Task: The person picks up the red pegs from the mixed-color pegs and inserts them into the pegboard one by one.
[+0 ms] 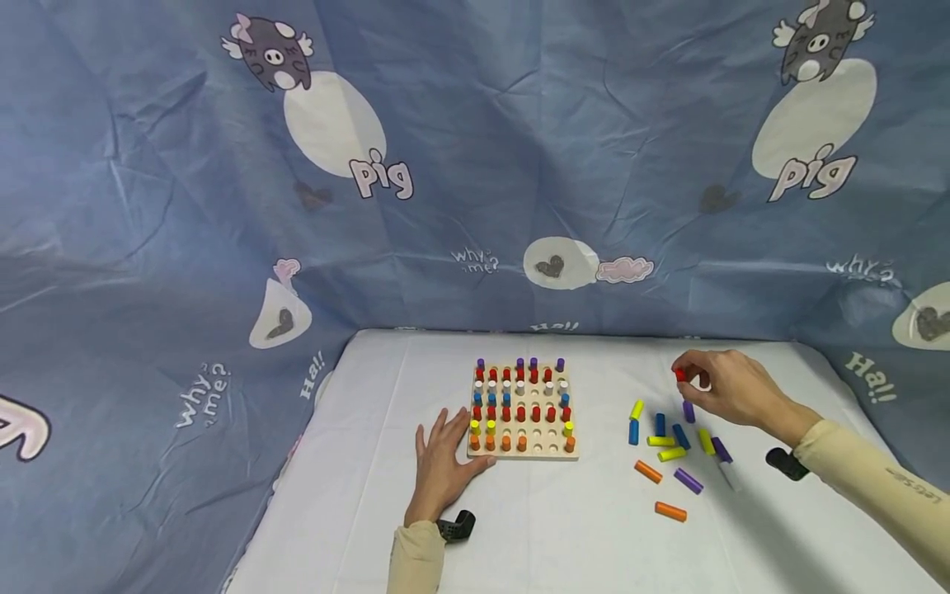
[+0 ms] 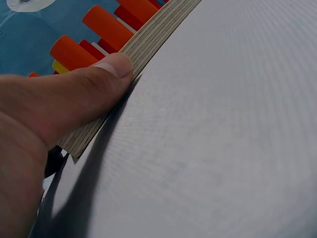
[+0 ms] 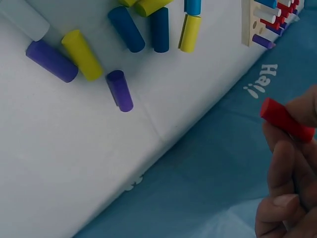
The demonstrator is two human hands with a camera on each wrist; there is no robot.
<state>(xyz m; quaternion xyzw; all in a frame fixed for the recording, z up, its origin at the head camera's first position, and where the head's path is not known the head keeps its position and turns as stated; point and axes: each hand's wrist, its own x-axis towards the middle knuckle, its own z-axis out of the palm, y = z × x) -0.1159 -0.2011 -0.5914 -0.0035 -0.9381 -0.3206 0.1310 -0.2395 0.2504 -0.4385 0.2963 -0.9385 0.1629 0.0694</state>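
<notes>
A wooden pegboard [image 1: 529,453] bears rows of coloured pegs, with several bare holes showing. My left hand [image 1: 443,464] rests at its front left corner, fingers spread along the left side. In the left wrist view its thumb [image 2: 99,82] presses the board's front edge, close to orange pegs [image 2: 74,53]. Off to the right, my right hand [image 1: 731,386] pinches a red peg [image 3: 285,118] between thumb and fingers, held above the table. Loose pegs lie below it, among them a purple peg [image 3: 120,90] and a yellow peg [image 3: 81,54].
Several more loose pegs lie scattered right of the board, including an orange peg [image 1: 671,511], a blue peg [image 1: 633,432] and a white peg [image 1: 730,476]. A white cloth covers the table [image 1: 579,528]. Blue printed fabric [image 1: 460,165] hangs behind and at the left.
</notes>
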